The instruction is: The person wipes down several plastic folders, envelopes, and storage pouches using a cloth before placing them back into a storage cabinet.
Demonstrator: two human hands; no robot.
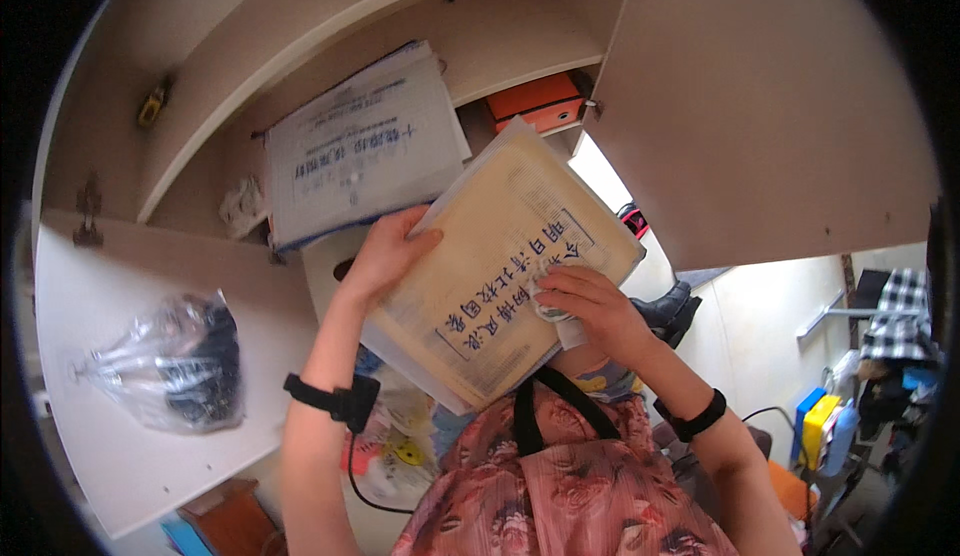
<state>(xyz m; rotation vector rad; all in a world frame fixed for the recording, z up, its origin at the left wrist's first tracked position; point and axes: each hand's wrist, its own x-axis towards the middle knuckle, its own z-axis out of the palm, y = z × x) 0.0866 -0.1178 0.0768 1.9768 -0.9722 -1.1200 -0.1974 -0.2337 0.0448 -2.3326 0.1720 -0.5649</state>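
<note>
My left hand [394,252] grips the upper left edge of a tan document folder [487,271] in a clear sleeve, its thumb on the cover. The folder is tilted in front of my body and bears dark blue writing. Under the fingers of my right hand [596,305] is a crumpled white wipe or tissue [551,293], pressed on the folder's right part. Behind the folder, a stack of pale, printed folders [367,151] lies at the edge of the cabinet shelf. What lies beneath the tan folder is hidden.
An orange box [536,102] sits in the cabinet, right of the stack. A cabinet door [757,106] stands open at right. A clear plastic bag [180,368] with dark contents hangs on the left door [112,278]. A tape measure [152,106] is at upper left.
</note>
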